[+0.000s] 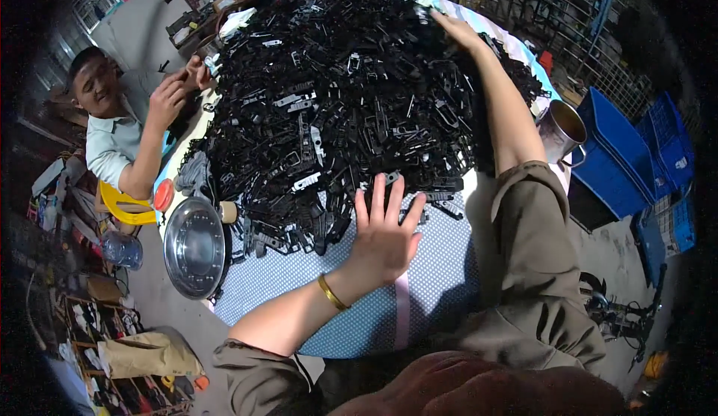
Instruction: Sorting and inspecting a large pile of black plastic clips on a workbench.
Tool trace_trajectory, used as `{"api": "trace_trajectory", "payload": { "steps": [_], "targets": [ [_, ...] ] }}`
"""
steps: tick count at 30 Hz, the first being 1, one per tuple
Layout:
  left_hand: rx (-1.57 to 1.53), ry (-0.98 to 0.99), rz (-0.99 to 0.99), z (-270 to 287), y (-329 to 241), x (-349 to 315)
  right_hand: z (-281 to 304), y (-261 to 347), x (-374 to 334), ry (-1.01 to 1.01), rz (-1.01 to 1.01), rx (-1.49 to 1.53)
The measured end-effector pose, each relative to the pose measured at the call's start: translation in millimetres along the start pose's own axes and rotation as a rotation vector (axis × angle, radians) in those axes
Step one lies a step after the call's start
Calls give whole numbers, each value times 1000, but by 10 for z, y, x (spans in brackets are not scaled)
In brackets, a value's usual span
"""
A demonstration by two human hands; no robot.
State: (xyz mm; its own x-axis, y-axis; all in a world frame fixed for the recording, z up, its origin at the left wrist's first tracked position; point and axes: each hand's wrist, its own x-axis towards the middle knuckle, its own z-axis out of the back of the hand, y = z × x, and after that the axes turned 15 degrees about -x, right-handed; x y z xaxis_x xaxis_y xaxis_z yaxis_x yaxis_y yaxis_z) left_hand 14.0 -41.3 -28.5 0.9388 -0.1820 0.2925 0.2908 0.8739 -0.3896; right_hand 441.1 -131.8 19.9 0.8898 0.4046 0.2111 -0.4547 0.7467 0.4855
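A wide heap of small black plastic parts [336, 117], clip-like and slotted, covers most of the table. My left hand [385, 236] lies at the heap's near edge with fingers spread, its fingertips touching the nearest parts and its palm over the patterned tablecloth [437, 266]. A gold bracelet [332, 293] circles that wrist. My right arm reaches along the heap's right side. At the far right edge, my right hand [458, 33] has its fingers stretched out over the parts, close to a small whitish item [426, 2]. I see nothing held in either hand.
Across on the left sits another person [116, 135], both hands raised at the heap's edge. A metal basin [196, 248], a tape roll [227, 212] and a red lid [163, 194] lie at the table's left. At right stand a metal pot [561, 128] and blue crates [617, 154].
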Motion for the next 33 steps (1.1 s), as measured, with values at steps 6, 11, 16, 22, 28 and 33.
{"api": "trace_trajectory", "payload": {
  "steps": [6,11,16,22,28,33],
  "targets": [
    [-11,-36,-32,-64,-12,47,-110,697,-481,78,468,161],
    [-94,-142,-108,-21,41,-39,-86,1412,-1127,8,758,-198],
    [-80,-182,-98,-56,76,5,-147,1626,-1774,98,941,-231],
    [-159,-378,-268,-28,211,-11,-112,1389,-2527,-350,929,-294],
    [-215,-438,-183,35,178,-2,-64,753,-3287,-264,665,-466],
    [-73,-476,-178,7,158,-20,-68,499,-3136,-349,682,-453]
  ]
}}
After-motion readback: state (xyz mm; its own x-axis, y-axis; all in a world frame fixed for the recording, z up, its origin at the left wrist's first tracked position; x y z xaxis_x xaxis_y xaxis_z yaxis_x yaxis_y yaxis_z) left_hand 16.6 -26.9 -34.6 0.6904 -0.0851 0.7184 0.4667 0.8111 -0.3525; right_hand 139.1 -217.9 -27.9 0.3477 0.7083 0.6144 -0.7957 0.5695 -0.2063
